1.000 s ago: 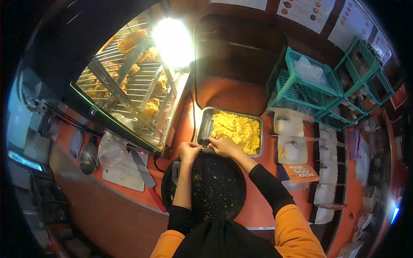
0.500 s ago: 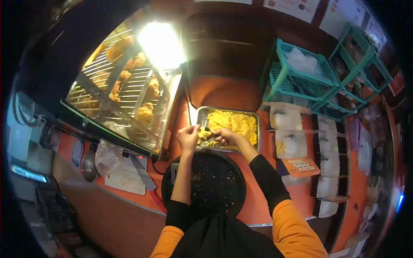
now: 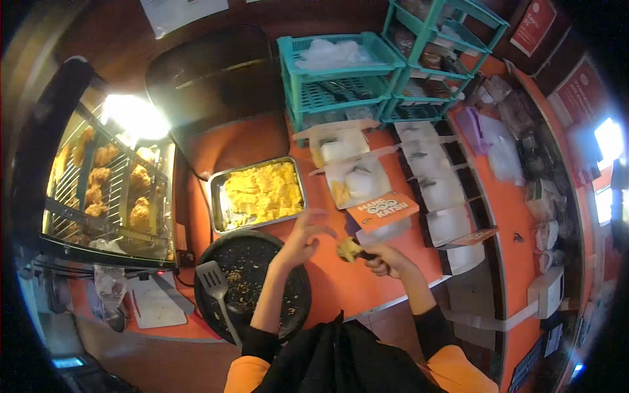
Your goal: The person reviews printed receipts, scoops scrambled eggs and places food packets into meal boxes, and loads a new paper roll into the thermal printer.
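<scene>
My right hand [image 3: 391, 261] is closed round the dark handle of a spoon, with a lump of yellow scrambled egg [image 3: 349, 249] on its end. The egg is held above the orange counter, to the right of the tray. My left hand [image 3: 303, 241] is open with its fingers spread, somewhat blurred, between the tray and the spoon. A metal tray [image 3: 303, 204] of scrambled egg [image 3: 265, 190] stands behind the left hand. Several open takeaway boxes [image 3: 363, 185] with white rice lie just beyond my right hand, one with a little yellow in it.
A black round pan [image 3: 252, 265] with crumbs and a grey slotted spatula [image 3: 213, 278] lies at the front left. Further left stands a lit warming cabinet [image 3: 171, 216] of fried pieces. Teal stacked baskets [image 3: 341, 69] are at the back. An orange printed card [image 3: 383, 211] rests on the boxes.
Both hands have left the egg tray and moved right. The spoon with egg on it is now lifted clear of the tray. My left hand has opened. The view has turned right.
</scene>
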A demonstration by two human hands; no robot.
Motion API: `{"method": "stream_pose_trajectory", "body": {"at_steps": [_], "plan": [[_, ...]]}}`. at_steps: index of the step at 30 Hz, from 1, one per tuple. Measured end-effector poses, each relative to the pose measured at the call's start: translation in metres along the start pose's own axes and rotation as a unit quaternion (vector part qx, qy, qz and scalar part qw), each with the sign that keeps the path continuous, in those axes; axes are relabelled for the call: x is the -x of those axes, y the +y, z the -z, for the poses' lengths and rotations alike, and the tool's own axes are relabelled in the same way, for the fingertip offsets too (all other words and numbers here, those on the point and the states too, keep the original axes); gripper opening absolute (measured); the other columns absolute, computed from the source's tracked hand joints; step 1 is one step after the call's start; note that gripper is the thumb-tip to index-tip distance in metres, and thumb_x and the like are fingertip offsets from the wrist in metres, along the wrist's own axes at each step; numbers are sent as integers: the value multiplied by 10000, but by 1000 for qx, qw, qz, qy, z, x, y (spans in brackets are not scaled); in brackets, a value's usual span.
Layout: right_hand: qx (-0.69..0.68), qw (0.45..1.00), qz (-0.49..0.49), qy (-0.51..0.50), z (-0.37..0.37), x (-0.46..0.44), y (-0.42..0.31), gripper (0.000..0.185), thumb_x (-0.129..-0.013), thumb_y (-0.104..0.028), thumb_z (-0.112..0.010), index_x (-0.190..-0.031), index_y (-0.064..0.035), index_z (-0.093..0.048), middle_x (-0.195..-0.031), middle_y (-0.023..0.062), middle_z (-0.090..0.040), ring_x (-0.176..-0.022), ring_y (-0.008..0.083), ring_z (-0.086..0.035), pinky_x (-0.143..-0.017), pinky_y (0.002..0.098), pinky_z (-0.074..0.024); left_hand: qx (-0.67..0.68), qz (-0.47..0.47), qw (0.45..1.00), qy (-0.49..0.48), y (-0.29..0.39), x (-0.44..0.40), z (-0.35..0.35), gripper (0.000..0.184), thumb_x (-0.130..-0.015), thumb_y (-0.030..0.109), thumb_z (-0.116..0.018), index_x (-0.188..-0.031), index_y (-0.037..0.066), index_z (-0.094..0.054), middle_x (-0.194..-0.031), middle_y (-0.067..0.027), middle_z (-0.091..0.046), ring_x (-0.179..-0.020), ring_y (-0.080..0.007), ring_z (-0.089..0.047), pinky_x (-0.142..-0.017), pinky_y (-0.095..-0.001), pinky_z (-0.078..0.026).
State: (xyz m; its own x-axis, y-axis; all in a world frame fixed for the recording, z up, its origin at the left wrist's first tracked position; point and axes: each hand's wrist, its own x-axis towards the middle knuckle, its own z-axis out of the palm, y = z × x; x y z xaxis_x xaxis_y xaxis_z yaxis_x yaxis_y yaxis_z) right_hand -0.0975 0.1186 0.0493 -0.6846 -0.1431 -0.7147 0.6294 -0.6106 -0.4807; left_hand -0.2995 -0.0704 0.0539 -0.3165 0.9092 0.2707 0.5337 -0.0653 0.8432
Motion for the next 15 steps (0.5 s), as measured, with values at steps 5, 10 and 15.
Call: {"method": "stream_pose_trajectory", "body": {"at_steps": [5,10,15], "plan": [[-22,994,26,103,70,36,2,248,-989,-308,-420,-959,-78,-506,-521,-52,-331,-379,63,-295,-356,214,-218,-55,-65,996,31,-24,-17,-80,525,-713,-33,-612,-1208,137,-583,-1392,-164,-336,-1295,-376,-325,-1061,-456,-306],[427,780,266,373,57,-34,1,378,-935,-319,-508,-1236,-92,-489,-627,58,-513,-526,225,-537,-500,348,-453,28,-19,995,93,-31,-29,-103,610,-710,-17,-632,-1292,114,-504,-1388,-184,-306,-1272,-410,-335,-1049,-464,-325],[712,537,276,358,41,-33,7,558,-819,-211,-616,-1351,-192,-450,-876,168,-639,-804,318,-641,-651,436,-524,-50,78,972,217,-18,-30,-139,723,-701,-4,-633,-1371,93,-381,-1254,-221,-362,-1206,-413,-377,-997,-455,-384]]}}
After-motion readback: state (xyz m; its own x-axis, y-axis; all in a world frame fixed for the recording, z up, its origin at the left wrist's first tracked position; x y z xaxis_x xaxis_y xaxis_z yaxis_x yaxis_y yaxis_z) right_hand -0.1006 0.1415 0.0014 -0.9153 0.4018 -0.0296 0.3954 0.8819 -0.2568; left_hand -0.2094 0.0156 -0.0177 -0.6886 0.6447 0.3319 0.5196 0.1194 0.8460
